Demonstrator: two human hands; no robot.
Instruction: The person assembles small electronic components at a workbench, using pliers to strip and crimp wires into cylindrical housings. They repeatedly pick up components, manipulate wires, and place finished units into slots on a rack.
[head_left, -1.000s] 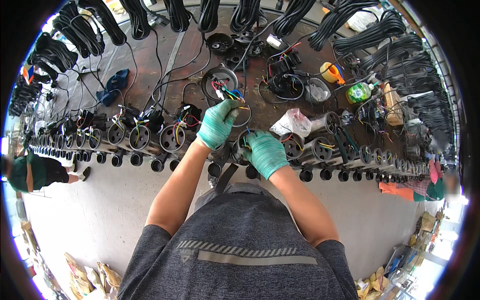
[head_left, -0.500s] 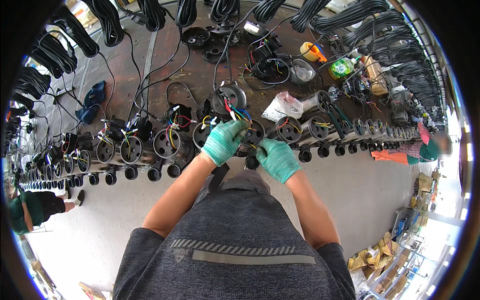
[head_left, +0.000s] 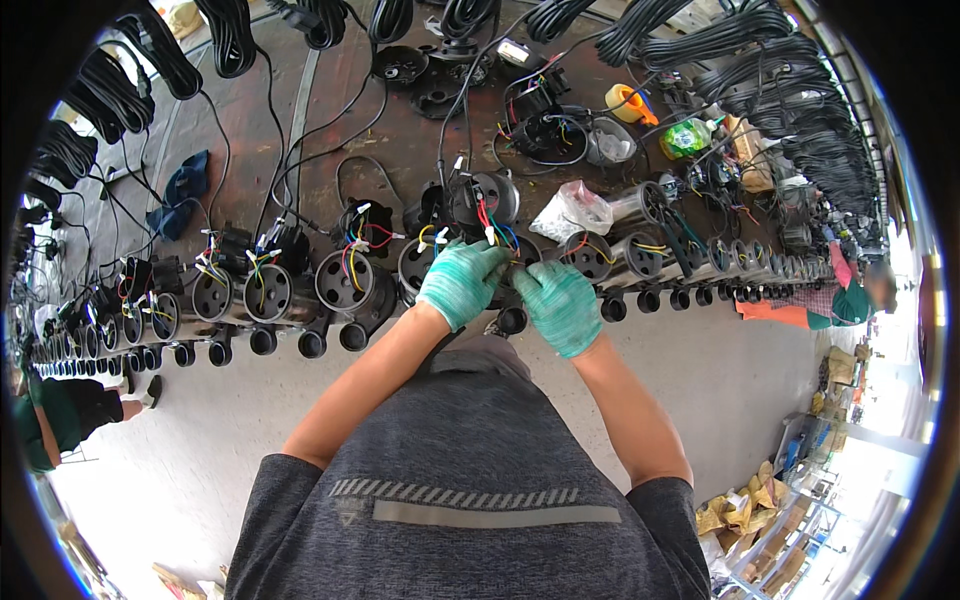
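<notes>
Green knit gloves on both hands, short-sleeved dark grey shirt, grey chest stripe

Even, bright daylight with soft shadows, glare blowing out the lower right rim (heavy fisheye bending, black corners).

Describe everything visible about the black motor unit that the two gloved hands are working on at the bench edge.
The black motor unit is a round, dark housing, apparently plastic or painted metal, standing in a long row of similar units along the bench front edge. Red, blue, yellow and white wires sprout from its top. The left hand in a green glove covers its lower front, and the right hand, also gloved, pinches wires beside it. Its lower body is hidden by the hands, so the base cannot be seen.
</notes>
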